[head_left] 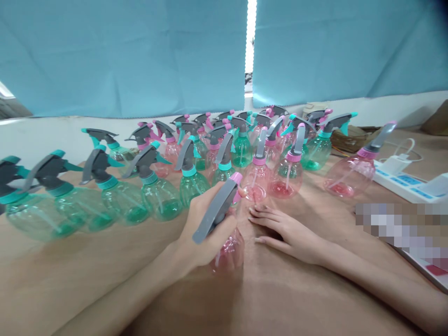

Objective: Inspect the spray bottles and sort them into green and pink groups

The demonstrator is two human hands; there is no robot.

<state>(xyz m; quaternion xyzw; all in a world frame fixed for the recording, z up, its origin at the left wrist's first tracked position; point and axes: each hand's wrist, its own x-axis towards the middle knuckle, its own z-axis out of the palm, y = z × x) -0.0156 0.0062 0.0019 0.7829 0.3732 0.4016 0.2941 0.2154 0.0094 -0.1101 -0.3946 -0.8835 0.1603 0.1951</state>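
Bare forearms (129, 284) reach in from the lower corners over a brown tabletop (297, 308), one ending in each of the person's hands. The left hand (203, 221) is wrapped around the neck of a pink spray bottle (229, 254), which is in the middle of the view, its clear body showing below the fingers. Its grey trigger head (215, 212) slants up and away from the person, ending in a pink nozzle (236, 178). Beside it, the right hand (285, 231) rests palm down on the tabletop, grasping nothing, fingers slightly spread. Just beyond those fingertips stand two pink bottles (285, 179), with another pink bottle (350, 175) farther right. On the left, green bottles (161, 198) with teal collars form a row, each with some green showing low in its body. More green and pink bottles crowd together behind, partly hiding one another. At the right lies a white power strip (402, 179) holding a plug (395, 161). Blue curtains (122, 56) hang at the back, with a bright gap between them.
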